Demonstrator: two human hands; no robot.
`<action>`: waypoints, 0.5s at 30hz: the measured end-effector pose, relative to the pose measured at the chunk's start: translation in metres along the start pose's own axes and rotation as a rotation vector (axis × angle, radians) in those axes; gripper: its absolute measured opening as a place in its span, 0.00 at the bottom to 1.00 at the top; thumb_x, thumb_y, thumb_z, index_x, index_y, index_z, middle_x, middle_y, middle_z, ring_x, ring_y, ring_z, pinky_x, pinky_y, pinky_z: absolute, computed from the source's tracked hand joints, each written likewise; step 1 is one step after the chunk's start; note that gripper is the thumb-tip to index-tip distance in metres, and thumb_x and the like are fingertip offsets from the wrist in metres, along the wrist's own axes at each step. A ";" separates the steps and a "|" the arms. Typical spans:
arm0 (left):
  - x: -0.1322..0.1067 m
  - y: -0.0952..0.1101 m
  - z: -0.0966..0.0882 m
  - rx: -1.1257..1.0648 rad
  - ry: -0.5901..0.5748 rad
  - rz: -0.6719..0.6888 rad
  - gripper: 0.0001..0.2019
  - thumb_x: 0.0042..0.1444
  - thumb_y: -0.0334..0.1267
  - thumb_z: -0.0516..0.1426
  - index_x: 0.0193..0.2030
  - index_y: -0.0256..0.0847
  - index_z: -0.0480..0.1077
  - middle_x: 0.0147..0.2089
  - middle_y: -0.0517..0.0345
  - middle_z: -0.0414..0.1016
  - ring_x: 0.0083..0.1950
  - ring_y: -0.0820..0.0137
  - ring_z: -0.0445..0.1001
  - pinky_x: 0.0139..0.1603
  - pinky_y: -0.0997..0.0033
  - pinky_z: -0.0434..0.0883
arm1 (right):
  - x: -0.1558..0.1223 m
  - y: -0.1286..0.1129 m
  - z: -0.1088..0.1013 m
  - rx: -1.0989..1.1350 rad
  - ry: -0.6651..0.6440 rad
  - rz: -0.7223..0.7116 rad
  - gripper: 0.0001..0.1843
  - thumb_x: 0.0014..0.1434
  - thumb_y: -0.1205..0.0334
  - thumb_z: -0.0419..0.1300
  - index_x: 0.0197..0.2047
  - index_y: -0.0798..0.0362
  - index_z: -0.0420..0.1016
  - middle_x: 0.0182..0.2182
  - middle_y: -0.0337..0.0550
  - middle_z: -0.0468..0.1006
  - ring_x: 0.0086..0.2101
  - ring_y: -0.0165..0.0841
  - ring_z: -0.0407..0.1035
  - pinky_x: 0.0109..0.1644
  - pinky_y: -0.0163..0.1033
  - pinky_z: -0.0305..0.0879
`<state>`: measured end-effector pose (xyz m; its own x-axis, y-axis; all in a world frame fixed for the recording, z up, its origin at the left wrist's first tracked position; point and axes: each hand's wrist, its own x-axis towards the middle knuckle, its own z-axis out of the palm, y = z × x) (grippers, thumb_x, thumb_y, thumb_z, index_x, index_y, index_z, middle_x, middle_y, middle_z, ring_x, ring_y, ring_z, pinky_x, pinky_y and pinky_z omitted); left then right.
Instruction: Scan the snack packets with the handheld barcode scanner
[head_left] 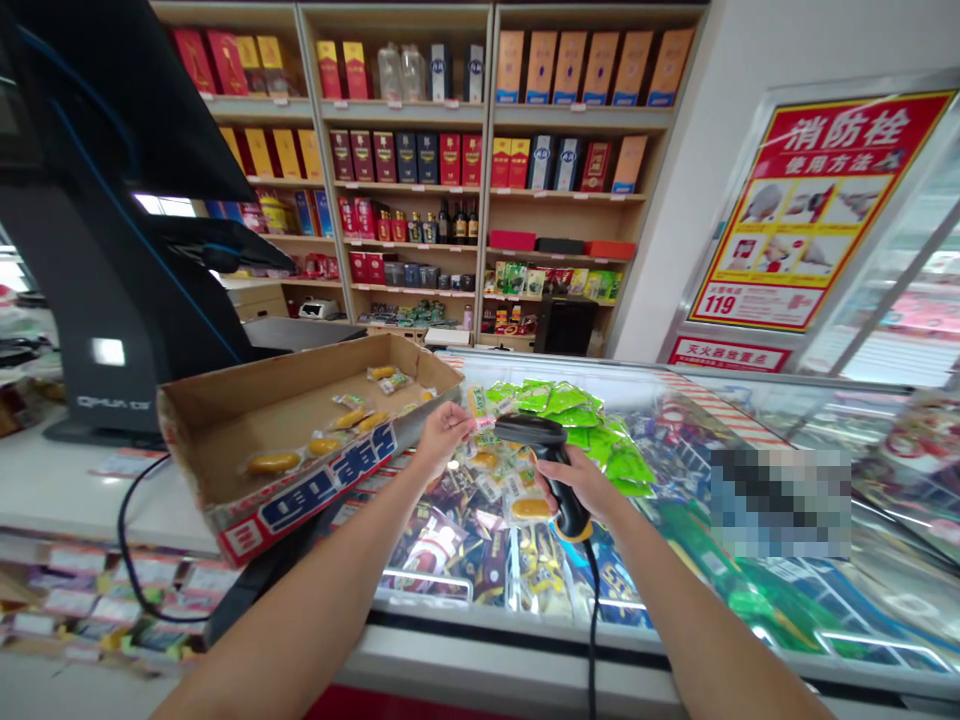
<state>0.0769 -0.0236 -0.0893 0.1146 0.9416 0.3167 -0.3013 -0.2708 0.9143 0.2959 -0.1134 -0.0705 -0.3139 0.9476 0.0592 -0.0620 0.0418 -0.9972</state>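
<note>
One view only, head camera. Left hand near centre frame, thumb and forefinger pressed together on a snack packet, held just at 9 o'clock of the scanner head. Right hand wrapped tight round the grip of a black barcode scanner, with the cable dropping toward 6 o'clock. Both hands above the glass lid of a chest freezer, apart from it.

Loose heap of yellow packets directly beneath the hands, seemingly lying on the glass. Green packets at 2 o'clock of the scanner. Open cardboard box at 9 o'clock of the left hand, tilted, a few yellow packets inside. Till terminal at 10 o'clock, stocked shelves at 12, red poster at 2.

Step in hand, as judged: one packet presented to the scanner for a read. Next move calls for the code face turned square to the scanner window, packet steady, fingertips clear of the print. Barcode itself too small to make out.
</note>
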 end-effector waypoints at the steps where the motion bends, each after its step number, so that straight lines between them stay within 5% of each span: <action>1: 0.000 0.000 0.000 0.002 0.005 0.000 0.18 0.38 0.42 0.68 0.27 0.39 0.62 0.21 0.62 0.73 0.22 0.76 0.68 0.23 0.78 0.61 | 0.000 0.001 0.000 -0.002 -0.001 -0.002 0.18 0.48 0.50 0.67 0.33 0.55 0.69 0.17 0.35 0.71 0.14 0.28 0.65 0.18 0.34 0.67; 15: 0.001 0.001 -0.001 -0.010 0.016 -0.006 0.20 0.36 0.42 0.69 0.28 0.39 0.62 0.22 0.62 0.72 0.24 0.75 0.71 0.24 0.78 0.63 | 0.003 0.003 0.000 0.054 0.031 0.003 0.20 0.46 0.49 0.67 0.31 0.54 0.67 0.16 0.34 0.71 0.13 0.27 0.63 0.16 0.34 0.66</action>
<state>0.0754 -0.0227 -0.0890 0.1013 0.9464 0.3066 -0.3098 -0.2629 0.9137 0.2948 -0.1108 -0.0732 -0.2852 0.9570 0.0535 -0.1122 0.0221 -0.9934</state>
